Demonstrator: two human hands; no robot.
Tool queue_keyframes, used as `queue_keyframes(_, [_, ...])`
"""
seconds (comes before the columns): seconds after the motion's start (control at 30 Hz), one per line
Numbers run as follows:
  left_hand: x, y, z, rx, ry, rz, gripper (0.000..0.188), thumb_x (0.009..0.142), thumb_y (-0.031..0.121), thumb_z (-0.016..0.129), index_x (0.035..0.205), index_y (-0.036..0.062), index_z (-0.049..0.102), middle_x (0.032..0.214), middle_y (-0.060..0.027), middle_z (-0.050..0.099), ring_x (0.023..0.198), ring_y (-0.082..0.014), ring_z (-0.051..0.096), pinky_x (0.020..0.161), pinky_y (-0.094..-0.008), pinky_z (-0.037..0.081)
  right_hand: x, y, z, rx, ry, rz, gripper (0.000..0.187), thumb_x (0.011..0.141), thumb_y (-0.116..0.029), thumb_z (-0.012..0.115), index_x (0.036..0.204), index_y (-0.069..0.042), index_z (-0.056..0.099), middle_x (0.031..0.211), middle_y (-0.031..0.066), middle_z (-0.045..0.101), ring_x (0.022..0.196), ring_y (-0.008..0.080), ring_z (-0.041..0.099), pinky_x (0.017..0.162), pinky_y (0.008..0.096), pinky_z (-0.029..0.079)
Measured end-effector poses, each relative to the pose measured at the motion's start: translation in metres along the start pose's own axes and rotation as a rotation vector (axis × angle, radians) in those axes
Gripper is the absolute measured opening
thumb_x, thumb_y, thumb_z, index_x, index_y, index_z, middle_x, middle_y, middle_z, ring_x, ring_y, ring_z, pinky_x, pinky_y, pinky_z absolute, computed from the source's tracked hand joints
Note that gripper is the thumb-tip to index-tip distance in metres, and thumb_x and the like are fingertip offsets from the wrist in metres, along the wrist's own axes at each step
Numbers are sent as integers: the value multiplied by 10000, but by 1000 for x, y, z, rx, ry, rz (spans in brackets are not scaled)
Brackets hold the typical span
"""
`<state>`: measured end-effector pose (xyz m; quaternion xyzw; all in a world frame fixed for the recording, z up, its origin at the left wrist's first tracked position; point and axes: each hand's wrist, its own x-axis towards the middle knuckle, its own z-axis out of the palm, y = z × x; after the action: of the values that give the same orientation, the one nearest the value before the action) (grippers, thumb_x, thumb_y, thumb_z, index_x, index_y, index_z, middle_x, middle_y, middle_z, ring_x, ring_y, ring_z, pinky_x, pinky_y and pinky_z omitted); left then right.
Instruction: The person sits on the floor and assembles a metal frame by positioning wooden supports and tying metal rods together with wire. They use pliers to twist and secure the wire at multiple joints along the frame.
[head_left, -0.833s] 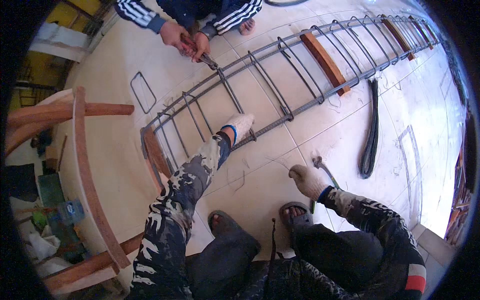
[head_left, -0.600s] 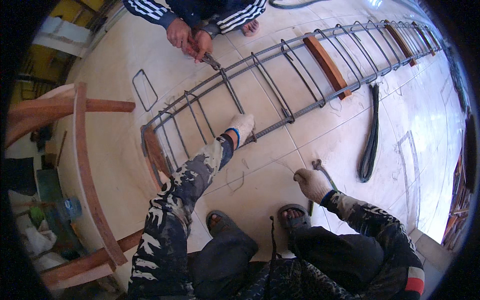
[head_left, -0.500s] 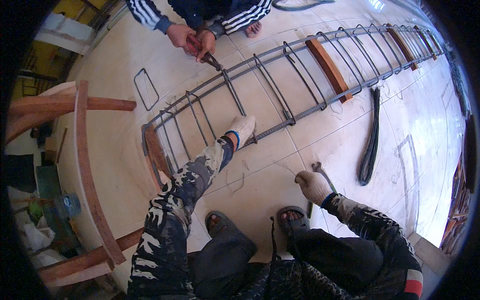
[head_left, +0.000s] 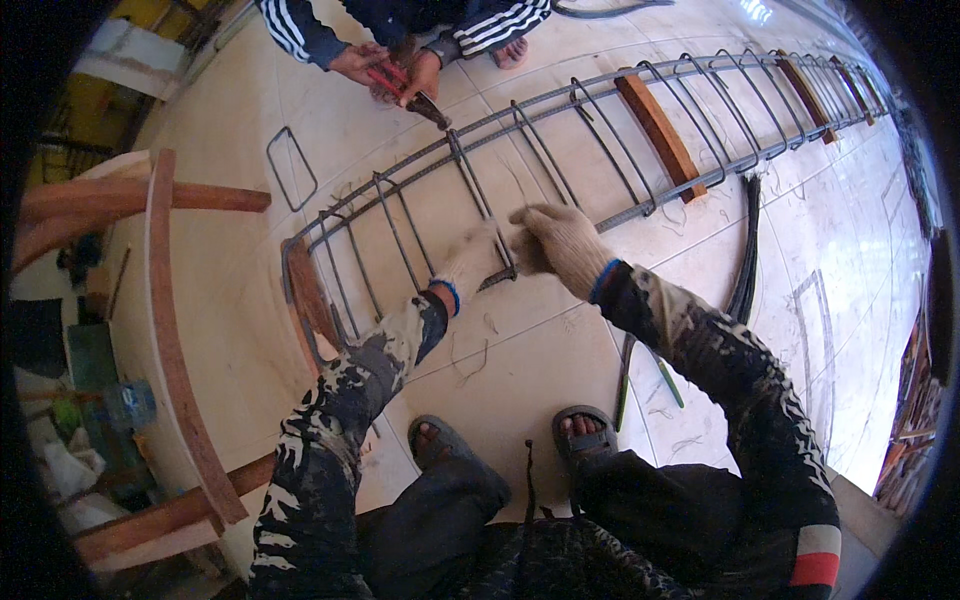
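Note:
A long rebar cage (head_left: 620, 215) of ribbed bars and bent stirrups lies across the tiled floor before me. My left hand (head_left: 468, 262), in a pale knit glove, is at the cage's near bar beside a stirrup (head_left: 468, 180); motion smears its fingers. Just right of it, my gloved right hand (head_left: 565, 248) is closed in a pinch over the same bar. A thin tie wire (head_left: 516, 180) sticks up from its fingertips. Pincers with green handles (head_left: 668, 382) lie on the floor below my right forearm, their head hidden.
Across the cage a co-worker's hands (head_left: 400, 75) work red-handled pincers (head_left: 428, 108) at the far bar. Wooden blocks (head_left: 660, 135) sit under the cage. A black wire bundle (head_left: 745, 260) lies right, a loose stirrup (head_left: 292, 168) left, beside a wooden frame (head_left: 165, 330).
My right hand has moved up and left from beside the pincers to the cage's near bar, bringing the tie wire. My left hand has shifted slightly left. The co-worker's pincers have turned.

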<state>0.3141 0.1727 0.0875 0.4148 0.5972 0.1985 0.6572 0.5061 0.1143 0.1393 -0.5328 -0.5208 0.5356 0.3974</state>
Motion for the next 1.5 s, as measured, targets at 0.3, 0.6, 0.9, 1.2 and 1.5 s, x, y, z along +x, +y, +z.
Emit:
queue_keyframes(0.3, [-22, -12, -11, -482, -343, 108, 881, 1080, 688, 379, 1662, 33, 288, 1695, -143, 341, 1545, -219, 345, 1258, -353, 285, -25, -11, 38, 429, 359, 252, 306, 1124, -183, 484, 1264, 57, 613, 1068, 188, 746, 934, 262, 758, 850, 379, 629])
queue_keyframes(0.6, [0, -13, 54, -289, 172, 420, 838, 1128, 557, 334, 1697, 53, -18, 1784, -153, 28, 1644, -280, 53, 1323, -368, 57, -167, 47, 62, 221, 304, 373, 278, 1132, -169, 488, 1237, 55, 613, 1009, 160, 750, 923, 231, 753, 842, 347, 616])
queue_keyframes(0.9, [-77, -17, 61, 442, 313, 901, 774, 1063, 357, 586, 1645, -38, 261, 1681, -300, 309, 1562, -383, 340, 1273, -425, 290, -159, 65, 42, 362, 311, 434, 256, 1124, -173, 510, 1243, 24, 621, 982, 123, 731, 885, 221, 728, 812, 357, 612])
queue_keyframes(1.2, [-178, -40, 49, 61, -318, -127, 524, 1097, 332, 557, 1499, 1, 498, 1448, -181, 619, 1299, -338, 614, 1084, -432, 502, -168, -3, 65, 241, -175, 559, 263, 1098, -202, 567, 1171, 29, 670, 944, 96, 698, 865, 174, 680, 764, 364, 585])
queue_keyframes(1.5, [-120, -14, -12, 517, 199, 281, 550, 1090, 513, 419, 977, 82, 742, 816, -140, 730, 792, -279, 720, 760, -453, 558, -248, 61, -8, -911, 457, 509, 1079, 744, -450, 923, 1537, 25, 367, 1502, 280, 443, 1386, 467, 433, 1173, 529, 374])
